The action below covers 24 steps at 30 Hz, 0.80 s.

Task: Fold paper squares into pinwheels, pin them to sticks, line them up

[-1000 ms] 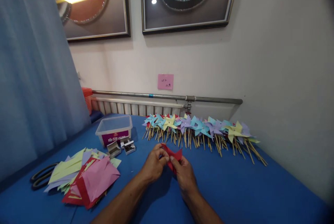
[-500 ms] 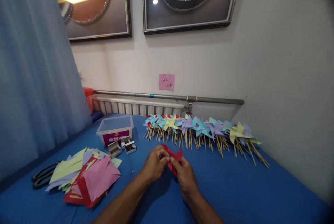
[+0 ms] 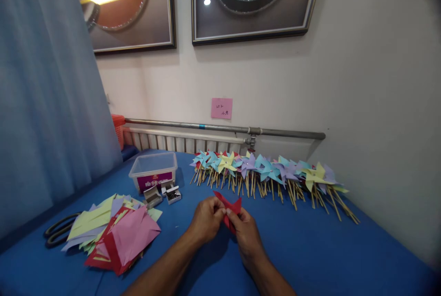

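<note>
Both hands meet over the blue-covered table at a piece of red paper (image 3: 230, 206) with folded, pointed corners, shaped like a part-formed pinwheel. My left hand (image 3: 207, 218) pinches its left side, fingers closed. My right hand (image 3: 245, 230) grips it from the right, thumb on the paper near its middle. The fingertips nearly touch, and whatever small thing may lie between them is hidden. Beyond the hands lies a long row of finished paper pinwheels (image 3: 270, 170) on thin wooden sticks, in blue, yellow, purple and red.
At left lies a pile of cut coloured paper (image 3: 132, 234), partly over black-handled scissors (image 3: 58, 230). Behind it stand a clear plastic tub (image 3: 153, 163) and small open boxes (image 3: 172, 194), one holding dark pins or tacks. A blue curtain (image 3: 51, 84) hangs left; a pipe (image 3: 223, 128) runs along the wall.
The view has shifted very slightly, so everything sits a little further right. Both hands keep their hold on the red paper, with hardly any movement of the fingers.
</note>
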Tool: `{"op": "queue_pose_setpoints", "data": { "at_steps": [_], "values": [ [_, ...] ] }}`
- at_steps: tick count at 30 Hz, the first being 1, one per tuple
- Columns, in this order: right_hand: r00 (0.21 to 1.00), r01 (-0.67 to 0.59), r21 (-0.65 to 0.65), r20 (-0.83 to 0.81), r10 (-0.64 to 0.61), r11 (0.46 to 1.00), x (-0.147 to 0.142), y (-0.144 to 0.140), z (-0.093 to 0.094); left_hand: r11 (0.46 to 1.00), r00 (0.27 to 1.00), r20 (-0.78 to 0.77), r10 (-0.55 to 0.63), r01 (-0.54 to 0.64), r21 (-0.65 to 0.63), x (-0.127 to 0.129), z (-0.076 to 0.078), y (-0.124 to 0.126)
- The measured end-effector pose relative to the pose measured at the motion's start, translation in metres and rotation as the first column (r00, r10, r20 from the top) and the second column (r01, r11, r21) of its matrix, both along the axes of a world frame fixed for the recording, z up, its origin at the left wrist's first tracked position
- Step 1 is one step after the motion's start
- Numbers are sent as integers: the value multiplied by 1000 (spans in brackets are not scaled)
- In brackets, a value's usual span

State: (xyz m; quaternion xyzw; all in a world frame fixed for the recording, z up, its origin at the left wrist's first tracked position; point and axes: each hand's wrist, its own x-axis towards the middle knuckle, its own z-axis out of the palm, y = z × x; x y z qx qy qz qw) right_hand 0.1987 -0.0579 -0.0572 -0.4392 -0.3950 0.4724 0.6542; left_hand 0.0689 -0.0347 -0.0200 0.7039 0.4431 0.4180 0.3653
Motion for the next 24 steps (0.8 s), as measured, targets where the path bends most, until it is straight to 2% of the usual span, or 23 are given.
{"op": "queue_pose_setpoints", "data": {
  "at_steps": [15,19,24],
  "values": [
    [999,30,-45,40,-29,999,1,-5,14,997,1000,-11,2,-2,-73,-1,2,1],
    [995,40,-46,97,-36,998,3,-3,12,996,1000,-19,19,-21,-81,0,2,1],
    [997,17,-47,70,-13,999,4,-4,10,997,999,-40,22,-25,-76,-2,5,0]
  ]
}}
